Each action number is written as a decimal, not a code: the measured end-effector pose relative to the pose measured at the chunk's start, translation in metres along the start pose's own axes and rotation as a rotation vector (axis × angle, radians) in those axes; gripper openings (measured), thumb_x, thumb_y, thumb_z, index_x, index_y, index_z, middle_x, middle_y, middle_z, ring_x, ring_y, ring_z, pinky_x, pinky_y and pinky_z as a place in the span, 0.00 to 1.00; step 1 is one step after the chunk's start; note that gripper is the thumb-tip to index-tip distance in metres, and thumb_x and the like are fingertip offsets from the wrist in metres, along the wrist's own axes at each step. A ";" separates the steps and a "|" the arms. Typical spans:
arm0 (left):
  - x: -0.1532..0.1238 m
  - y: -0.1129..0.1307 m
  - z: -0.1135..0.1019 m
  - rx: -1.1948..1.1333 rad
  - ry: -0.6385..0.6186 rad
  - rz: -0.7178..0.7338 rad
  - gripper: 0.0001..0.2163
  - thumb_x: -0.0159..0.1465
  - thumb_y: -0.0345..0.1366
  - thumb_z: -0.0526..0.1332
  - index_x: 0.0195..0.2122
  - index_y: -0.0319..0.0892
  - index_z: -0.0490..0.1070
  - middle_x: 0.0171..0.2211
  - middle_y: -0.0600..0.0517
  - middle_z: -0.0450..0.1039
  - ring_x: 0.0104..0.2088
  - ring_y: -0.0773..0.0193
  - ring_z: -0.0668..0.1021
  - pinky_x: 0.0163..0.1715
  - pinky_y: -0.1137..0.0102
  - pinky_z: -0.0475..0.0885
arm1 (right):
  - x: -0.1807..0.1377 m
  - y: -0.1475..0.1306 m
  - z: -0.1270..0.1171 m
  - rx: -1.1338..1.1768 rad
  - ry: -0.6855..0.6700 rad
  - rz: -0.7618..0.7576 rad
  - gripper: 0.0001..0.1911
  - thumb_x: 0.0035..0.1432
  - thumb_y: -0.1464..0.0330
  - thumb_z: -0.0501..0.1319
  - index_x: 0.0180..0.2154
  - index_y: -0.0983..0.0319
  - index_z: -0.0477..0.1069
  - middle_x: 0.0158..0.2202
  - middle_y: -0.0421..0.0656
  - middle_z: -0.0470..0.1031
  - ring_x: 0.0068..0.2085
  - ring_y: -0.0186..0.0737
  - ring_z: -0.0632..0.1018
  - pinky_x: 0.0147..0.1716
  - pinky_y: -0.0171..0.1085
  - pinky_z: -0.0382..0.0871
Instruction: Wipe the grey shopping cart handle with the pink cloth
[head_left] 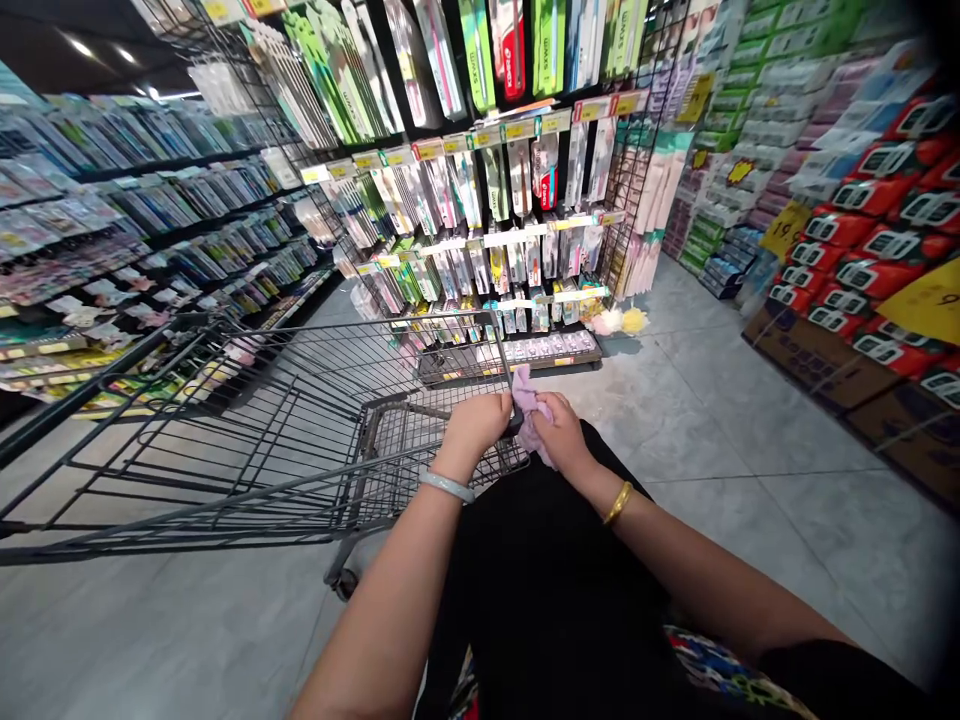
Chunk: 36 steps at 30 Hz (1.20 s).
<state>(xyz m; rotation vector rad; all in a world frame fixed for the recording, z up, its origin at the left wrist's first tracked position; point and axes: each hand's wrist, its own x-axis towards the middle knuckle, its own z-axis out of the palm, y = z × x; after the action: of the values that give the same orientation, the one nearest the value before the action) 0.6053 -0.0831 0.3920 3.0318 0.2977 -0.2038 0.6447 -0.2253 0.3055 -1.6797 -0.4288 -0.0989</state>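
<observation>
My left hand, with a pale bangle at the wrist, is closed on the near end corner of a dark wire shopping cart. A dark piece of the cart's frame shows just beside its fingers. Close by on the right, my right hand, with a gold bangle at the wrist, grips a crumpled light purple cloth. The cloth lies against the cart's corner, with part of it hidden in the fingers. Wire mesh shows inside the cart.
Ahead stands a rack of hanging toothbrush packs with price strips. Shelves of packaged goods line the left. Stacked orange and green packs sit on cardboard boxes at right. Grey tiled floor lies between.
</observation>
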 end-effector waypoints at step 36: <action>-0.029 -0.005 0.008 -0.172 0.109 0.047 0.18 0.67 0.37 0.51 0.34 0.36 0.80 0.33 0.40 0.80 0.38 0.48 0.81 0.35 0.61 0.71 | 0.157 -0.041 0.056 -1.132 -0.664 -0.781 0.10 0.57 0.70 0.59 0.38 0.62 0.78 0.49 0.53 0.74 0.47 0.50 0.69 0.45 0.44 0.60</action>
<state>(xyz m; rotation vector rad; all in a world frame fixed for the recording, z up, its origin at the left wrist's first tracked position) 0.5753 -0.0848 0.3874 2.8807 0.2383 -0.0083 0.7665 -0.1320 0.3830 -2.5217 -1.7699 -0.4175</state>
